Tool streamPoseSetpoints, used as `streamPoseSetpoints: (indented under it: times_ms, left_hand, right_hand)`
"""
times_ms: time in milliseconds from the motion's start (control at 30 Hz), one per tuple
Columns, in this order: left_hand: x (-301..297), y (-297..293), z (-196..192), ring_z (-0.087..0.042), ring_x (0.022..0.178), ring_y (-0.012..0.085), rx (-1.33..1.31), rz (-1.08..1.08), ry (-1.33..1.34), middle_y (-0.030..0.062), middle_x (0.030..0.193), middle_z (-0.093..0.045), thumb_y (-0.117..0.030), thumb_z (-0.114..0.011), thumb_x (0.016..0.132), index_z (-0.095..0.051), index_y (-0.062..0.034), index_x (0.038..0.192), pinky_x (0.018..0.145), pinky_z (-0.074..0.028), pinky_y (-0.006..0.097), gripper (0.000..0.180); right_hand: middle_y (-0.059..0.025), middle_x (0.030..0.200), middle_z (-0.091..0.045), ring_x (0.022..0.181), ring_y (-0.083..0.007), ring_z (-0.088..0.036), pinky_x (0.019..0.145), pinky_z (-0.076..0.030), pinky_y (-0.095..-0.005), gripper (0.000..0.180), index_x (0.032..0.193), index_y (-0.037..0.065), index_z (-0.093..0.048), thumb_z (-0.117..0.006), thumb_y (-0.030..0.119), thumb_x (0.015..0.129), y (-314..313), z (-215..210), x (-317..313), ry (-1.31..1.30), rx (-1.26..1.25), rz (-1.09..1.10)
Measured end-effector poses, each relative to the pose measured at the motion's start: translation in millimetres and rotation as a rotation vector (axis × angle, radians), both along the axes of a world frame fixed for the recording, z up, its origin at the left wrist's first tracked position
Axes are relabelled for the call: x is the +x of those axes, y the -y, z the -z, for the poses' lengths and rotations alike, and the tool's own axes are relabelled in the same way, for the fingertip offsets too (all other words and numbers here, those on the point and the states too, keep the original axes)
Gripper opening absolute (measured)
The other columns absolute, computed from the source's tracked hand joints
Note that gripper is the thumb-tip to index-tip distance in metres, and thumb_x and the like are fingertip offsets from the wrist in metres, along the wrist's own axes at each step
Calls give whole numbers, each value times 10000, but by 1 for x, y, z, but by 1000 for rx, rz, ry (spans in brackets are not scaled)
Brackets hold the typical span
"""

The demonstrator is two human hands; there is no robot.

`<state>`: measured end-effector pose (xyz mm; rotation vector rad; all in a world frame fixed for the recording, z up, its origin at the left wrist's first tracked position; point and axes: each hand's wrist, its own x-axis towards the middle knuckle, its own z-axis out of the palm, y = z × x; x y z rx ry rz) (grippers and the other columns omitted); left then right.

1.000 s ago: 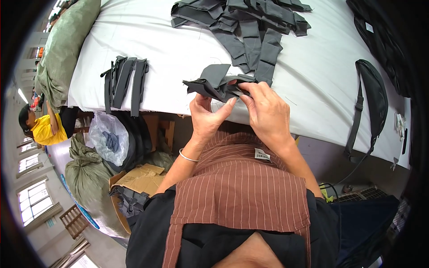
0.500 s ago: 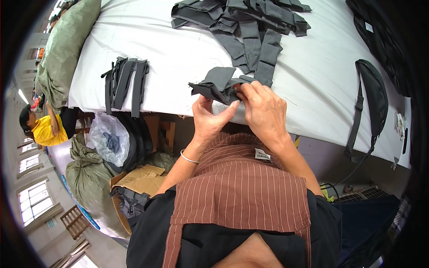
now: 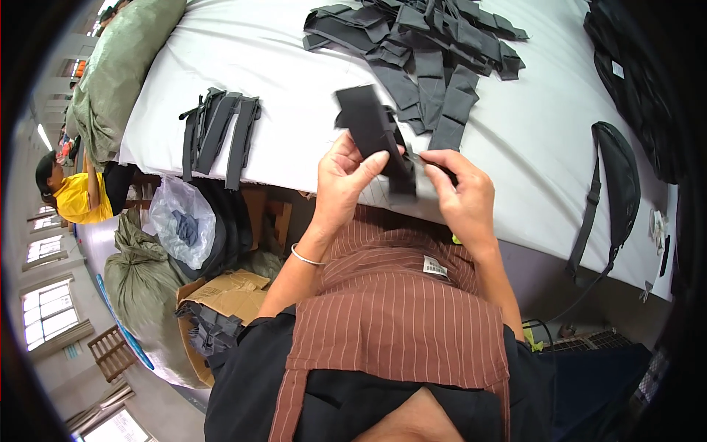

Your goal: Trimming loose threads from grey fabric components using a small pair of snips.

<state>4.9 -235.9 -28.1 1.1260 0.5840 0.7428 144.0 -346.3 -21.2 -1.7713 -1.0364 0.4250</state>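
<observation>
A folded dark grey fabric strip (image 3: 366, 121) stands raised over the near edge of the white-covered table, partly blurred. My left hand (image 3: 345, 180) pinches it between thumb and fingers from the left. Close to the strip's right side, my right hand (image 3: 468, 195) is closed, thumb against forefinger. A small dark thing shows in that grip, too unclear to name. Beyond my hands lies a loose heap of similar dark grey strips (image 3: 431, 74), some reaching down toward me. Several more strips (image 3: 239, 144) lie side by side on the table to the left.
A black waist bag (image 3: 617, 177) with a strap lies at the right. A long green sack (image 3: 118, 88) borders the table's left. Below stand a plastic bag (image 3: 180, 228), a tied sack (image 3: 143, 265) and a cardboard box (image 3: 228, 295). A person in yellow (image 3: 82, 199) is at far left.
The strip has been turned more upright and its folds shifted. My right hand has drawn back to the right, away from the fabric. The view has shifted slightly.
</observation>
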Motion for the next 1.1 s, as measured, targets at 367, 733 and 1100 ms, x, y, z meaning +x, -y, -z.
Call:
streamPoseSetpoints:
  times_ms: [367, 733, 1100]
  left_hand:
    - [1, 3, 7, -609, 809, 78, -133, 87, -27, 82, 920, -670, -6, -616, 862, -556, -6, 987, 730, -502, 213, 139]
    - [-4, 6, 11, -606, 797, 83, -207, 129, -38, 84, 921, -663, 1, -603, 860, -545, 11, 1047, 705, -494, 210, 196]
    - [-4, 8, 13, -595, 734, 75, -181, 184, -96, 75, 848, -658, -22, -611, 861, -509, -4, 1004, 664, -490, 206, 177]
  right_hand:
    - [-44, 773, -606, 680, -207, -579, 601, -453, -309, 190, 943, 86, -661, -668, 65, 754, -8, 0, 11, 305, 203, -10]
    - [-43, 739, -623, 657, -203, -584, 573, -445, -294, 149, 896, 83, -667, -656, 37, 755, -2, 8, 22, 132, 165, 109]
    - [-37, 752, -634, 655, -198, -590, 575, -449, -293, 104, 866, 82, -659, -663, 61, 763, -4, 4, 20, 216, 187, 61]
